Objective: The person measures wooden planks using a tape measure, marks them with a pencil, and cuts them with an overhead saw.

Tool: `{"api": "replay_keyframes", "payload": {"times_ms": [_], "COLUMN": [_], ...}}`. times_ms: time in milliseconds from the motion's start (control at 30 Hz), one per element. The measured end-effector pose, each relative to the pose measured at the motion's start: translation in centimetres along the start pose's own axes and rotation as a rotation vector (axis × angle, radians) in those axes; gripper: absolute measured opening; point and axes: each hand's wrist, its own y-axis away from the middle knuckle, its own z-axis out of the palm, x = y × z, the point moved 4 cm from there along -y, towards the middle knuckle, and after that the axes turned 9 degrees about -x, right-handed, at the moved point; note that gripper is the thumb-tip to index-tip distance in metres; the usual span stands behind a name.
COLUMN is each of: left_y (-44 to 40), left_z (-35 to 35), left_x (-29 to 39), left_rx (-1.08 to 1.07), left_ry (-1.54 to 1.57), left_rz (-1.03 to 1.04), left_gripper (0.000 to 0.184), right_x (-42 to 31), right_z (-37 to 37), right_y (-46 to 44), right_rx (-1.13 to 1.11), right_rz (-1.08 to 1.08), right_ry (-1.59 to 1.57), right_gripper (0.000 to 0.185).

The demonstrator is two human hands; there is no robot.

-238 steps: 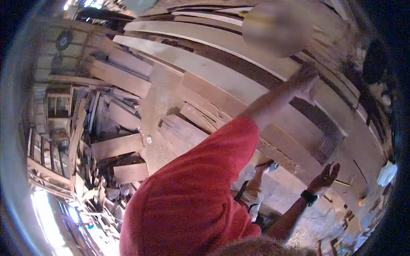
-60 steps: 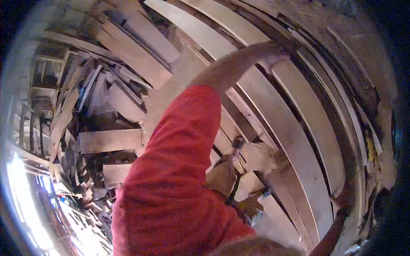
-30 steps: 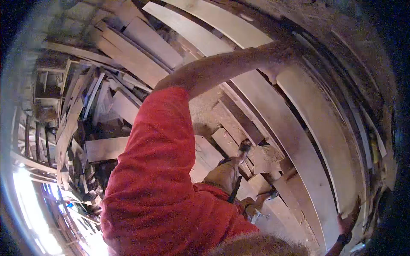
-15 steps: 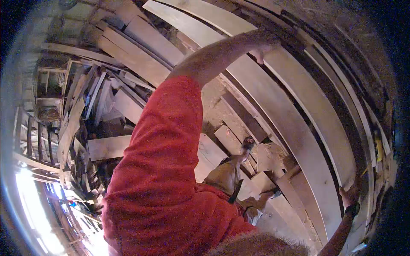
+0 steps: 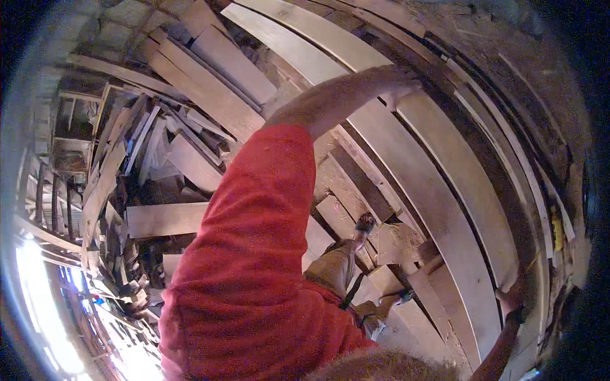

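Two long pale wooden planks lie side by side, with a dark gap between them. My left hand, at the end of the red-sleeved arm, is wrapped across the outer plank, its thumb at the inner edge. Lower right, my right hand, with a dark band at the wrist, grips near the other end of the same plank. Its fingers are partly hidden in shadow. The inner plank runs alongside, nearer my feet, apart from both hands.
My feet stand among wood offcuts and sawdust. More boards lie upper left, beside a heap of scrap wood. Narrow strips lie beyond the outer plank, near a yellow object. Bright light enters lower left.
The view has shifted slightly, and the left hand and outer plank appear a little lower. Both hands keep their hold on the plank.
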Motion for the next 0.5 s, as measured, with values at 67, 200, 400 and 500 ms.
{"api": "replay_keyframes", "payload": {"times_ms": [67, 200, 400, 500], "left_y": [0.1, 0.4, 1.0, 0.1], "left_z": [-0.8, -2.4, -0.7, 1.1], "left_x": [0.2, 0.9, 0.6, -0.3], "left_rx": [0.150, -0.248, -0.152, -0.153], "left_ry": [0.013, 0.125, 0.153, 0.266], "left_rz": [0.032, 0.030, 0.073, 0.088], "left_gripper": [0.082, 0.099, 0.079, 0.078], "right_x": [0.1, -0.1, -4.0, -6.8], "right_z": [0.1, 0.1, -0.6, -2.0], "right_y": [-0.2, -0.4, 0.5, 1.7], "right_rx": [-0.003, 0.004, 0.029, 0.032], "right_rz": [-0.003, -0.026, -0.138, -0.145], "right_ry": [0.002, -0.009, -0.045, -0.080], "right_gripper": [0.095, 0.094, 0.093, 0.092]}}
